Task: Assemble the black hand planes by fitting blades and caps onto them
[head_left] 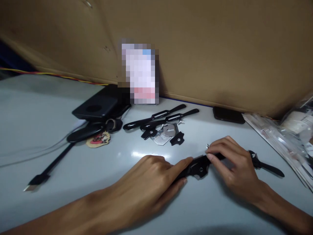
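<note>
My left hand is closed around one handle of a black spokeshave, keeping it just over the table. At its middle sits a black cap plate with a round hole, and a blade edge shows beneath. Between the thumb and forefinger of my right hand is a small silver screw, pinched beside the spokeshave's middle. Behind the right hand lies another spokeshave, partly hidden. Farther back are two bare spokeshave bodies, with flat steel blades, black cap plates and small screws in front of them.
To the left lie a black box, a cable with a USB plug and a wooden tag. A dark phone rests at the back right, near plastic-wrapped packets. A cardboard wall closes off the rear.
</note>
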Demonstrator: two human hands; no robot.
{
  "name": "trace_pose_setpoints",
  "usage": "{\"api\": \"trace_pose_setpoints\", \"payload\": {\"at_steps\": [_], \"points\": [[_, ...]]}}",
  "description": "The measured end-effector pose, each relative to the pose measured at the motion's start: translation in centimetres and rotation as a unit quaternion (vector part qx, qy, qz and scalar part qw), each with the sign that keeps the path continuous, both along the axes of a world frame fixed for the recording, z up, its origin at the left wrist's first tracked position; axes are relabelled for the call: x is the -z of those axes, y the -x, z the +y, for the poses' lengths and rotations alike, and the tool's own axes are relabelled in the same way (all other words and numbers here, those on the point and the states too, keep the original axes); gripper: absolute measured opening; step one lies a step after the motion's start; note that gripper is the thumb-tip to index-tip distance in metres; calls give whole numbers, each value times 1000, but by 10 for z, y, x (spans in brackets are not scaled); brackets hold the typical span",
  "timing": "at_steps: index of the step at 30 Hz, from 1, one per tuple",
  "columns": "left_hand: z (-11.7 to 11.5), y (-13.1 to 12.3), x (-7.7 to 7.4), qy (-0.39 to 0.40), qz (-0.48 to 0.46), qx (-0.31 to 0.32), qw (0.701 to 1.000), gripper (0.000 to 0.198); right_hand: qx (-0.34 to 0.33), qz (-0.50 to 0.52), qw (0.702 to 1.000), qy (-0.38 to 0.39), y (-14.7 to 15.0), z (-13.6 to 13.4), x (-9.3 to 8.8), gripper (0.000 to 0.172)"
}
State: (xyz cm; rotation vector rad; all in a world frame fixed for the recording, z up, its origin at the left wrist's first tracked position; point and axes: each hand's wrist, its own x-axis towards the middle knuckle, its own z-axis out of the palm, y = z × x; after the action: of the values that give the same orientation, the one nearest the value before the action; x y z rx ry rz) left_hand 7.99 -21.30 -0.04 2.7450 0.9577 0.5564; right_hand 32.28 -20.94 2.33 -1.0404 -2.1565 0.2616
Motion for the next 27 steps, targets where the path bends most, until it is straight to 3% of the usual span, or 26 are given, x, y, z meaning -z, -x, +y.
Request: {"api": "trace_pose_setpoints", "payload": {"at_steps": [3, 9, 17, 22, 27], "points": [[2, 1, -2, 20, -7, 2, 1000, 35, 1, -49, 998, -33, -8, 1, -3, 24], [9, 4, -10, 154, -47, -24, 987, 37, -110, -163, 976, -97, -8, -13, -1, 28], [11, 4, -16, 178, -3, -16, 984, 40, -154, -173, 951, -205, -6, -11, 4, 31], [7, 3, -12, 102, 12, -1, 995, 37, -167, -141, 949, -226, -14, -17, -4, 33], [8, 7, -5, -33, 20, 7, 999, 36, -82, -124, 968, -204, -26, -18, -18, 36]]}}
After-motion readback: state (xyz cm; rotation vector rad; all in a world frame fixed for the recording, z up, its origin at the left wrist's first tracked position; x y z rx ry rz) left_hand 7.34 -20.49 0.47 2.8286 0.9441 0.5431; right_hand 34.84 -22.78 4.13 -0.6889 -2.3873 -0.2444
